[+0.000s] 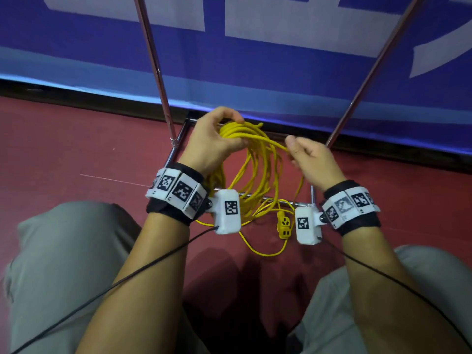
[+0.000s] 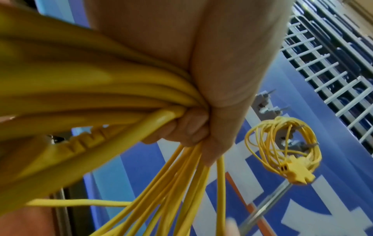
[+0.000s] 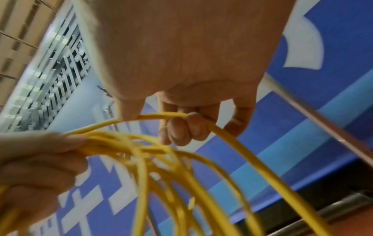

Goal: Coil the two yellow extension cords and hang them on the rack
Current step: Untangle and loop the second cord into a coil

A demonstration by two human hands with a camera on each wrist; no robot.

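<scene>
My left hand (image 1: 224, 135) grips the top of a coil of yellow extension cord (image 1: 258, 172), whose several loops hang down in front of my knees. To its right, my right hand (image 1: 297, 149) holds one strand of that cord, fingers (image 3: 181, 127) curled round it. The loose tail runs down to the floor and ends in a yellow socket block (image 1: 283, 224). In the left wrist view my left hand (image 2: 191, 129) clamps the bunched loops. A second yellow cord (image 2: 282, 146) hangs coiled on a hook of the rack (image 2: 268, 108).
Two slanted metal rack poles (image 1: 153, 65) (image 1: 378, 65) rise on either side of my hands from a metal base frame (image 1: 178, 139) on the red floor. A blue and white banner (image 1: 281, 72) stands behind. My knees frame the lower view.
</scene>
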